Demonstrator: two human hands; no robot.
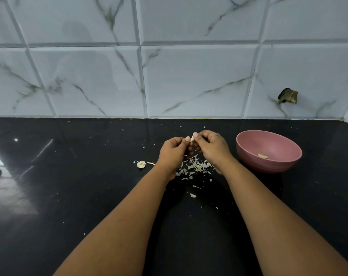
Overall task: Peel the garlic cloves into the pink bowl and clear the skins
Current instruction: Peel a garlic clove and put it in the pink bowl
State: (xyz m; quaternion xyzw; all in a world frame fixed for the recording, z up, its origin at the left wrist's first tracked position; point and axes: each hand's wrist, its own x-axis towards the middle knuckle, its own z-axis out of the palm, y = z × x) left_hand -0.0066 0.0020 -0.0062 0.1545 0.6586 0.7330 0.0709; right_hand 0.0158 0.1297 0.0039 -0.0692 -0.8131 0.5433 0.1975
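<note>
We see both hands raised just above a black, glossy table, meeting near its middle, a little in front of the tiled wall. The left hand has its fingers curled inward, and its thumb tip presses against a small pale garlic clove held up between the two hands. The right hand is curled in the same way, with its thumb and forefinger pinching the clove from the other side, so both hands have hold of the one clove. We cannot tell how much skin is left on it, since only a sliver of it shows between the fingertips. Directly below the hands, a loose pile of garlic skins lies on the table, with smaller flakes scattered around it and a few further toward us. To the left of the left wrist, apart from the pile, sits a garlic root stub with a thin stem piece just beside it. To the right of the right hand stands the pink bowl, upright on the table and near the right wrist but not touching it; inside it we see one peeled clove lying against the lower front of the inner wall. On the wall, above and to the right of the bowl, there is a dark broken patch in one tile.
</note>
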